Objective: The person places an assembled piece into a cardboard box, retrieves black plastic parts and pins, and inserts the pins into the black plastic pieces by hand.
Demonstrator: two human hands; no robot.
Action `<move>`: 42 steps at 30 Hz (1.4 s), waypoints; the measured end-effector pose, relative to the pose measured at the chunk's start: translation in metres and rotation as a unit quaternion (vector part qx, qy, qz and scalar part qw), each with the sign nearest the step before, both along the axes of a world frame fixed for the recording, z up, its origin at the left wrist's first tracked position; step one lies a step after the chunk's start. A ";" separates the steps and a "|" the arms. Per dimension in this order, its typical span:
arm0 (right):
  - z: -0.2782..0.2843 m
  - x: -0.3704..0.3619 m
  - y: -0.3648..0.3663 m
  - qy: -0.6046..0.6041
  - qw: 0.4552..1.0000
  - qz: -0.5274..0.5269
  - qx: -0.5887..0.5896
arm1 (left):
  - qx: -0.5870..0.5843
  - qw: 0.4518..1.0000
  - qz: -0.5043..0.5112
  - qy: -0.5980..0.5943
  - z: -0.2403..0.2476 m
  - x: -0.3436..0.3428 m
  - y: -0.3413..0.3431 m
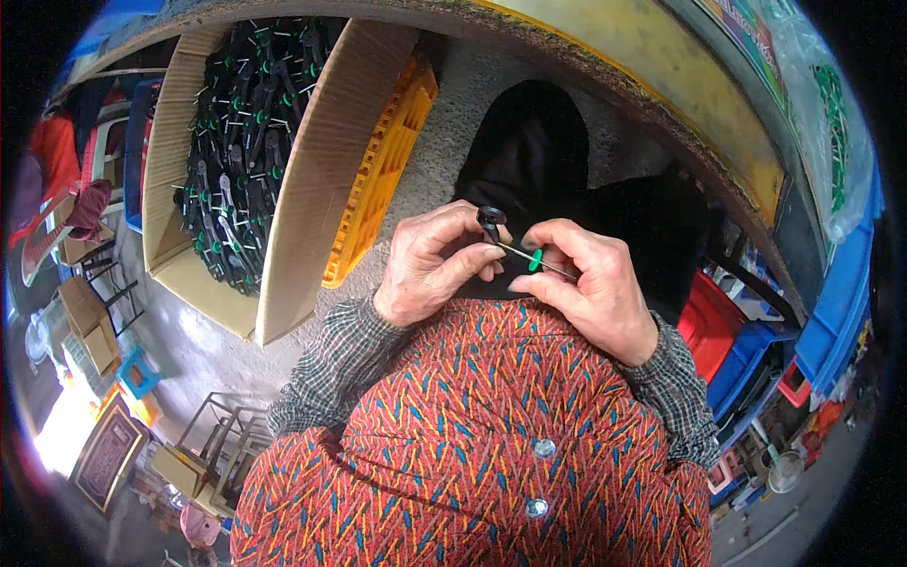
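Over my lap, my left hand [425, 260] pinches a small black plastic piece [490, 217] with a round end between thumb and fingers. A thin metal rod [515, 250] runs from that piece toward my right hand [597, 274]. On the rod sits a green disc [536, 260], and my right thumb and fingers close around the rod beside it. Partly hidden by the fingers, the rod's far end shows only in part. To the left, a cardboard box [335, 142] holds many black pieces [250, 161] with green discs and silver rods.
An orange plastic crate [383, 170] stands against the box's right side. A worn table edge [727, 94] curves across the top, with a clear bag [831, 142] of green parts on it at right. Below are a red bin [707, 321] and blue bin [846, 326].
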State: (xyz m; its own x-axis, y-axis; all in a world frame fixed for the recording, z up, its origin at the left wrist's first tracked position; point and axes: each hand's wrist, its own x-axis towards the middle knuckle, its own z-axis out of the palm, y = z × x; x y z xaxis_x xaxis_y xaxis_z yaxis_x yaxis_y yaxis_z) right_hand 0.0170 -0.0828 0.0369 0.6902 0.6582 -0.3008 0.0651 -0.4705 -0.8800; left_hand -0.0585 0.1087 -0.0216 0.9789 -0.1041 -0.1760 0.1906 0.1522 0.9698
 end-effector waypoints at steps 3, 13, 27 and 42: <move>-0.007 0.000 -0.005 0.086 0.996 0.004 -0.001 | -0.027 0.999 0.010 0.014 0.000 0.000 -0.002; -0.007 -0.004 0.002 -0.024 1.000 -0.007 -0.005 | 0.018 1.000 -0.001 -0.011 0.004 0.002 -0.001; -0.008 -0.001 -0.002 0.100 0.995 0.003 -0.017 | 0.028 1.000 0.009 -0.009 0.005 0.001 -0.001; -0.008 0.000 -0.003 0.105 0.994 -0.013 -0.004 | 0.023 1.000 0.006 -0.009 0.002 0.002 -0.001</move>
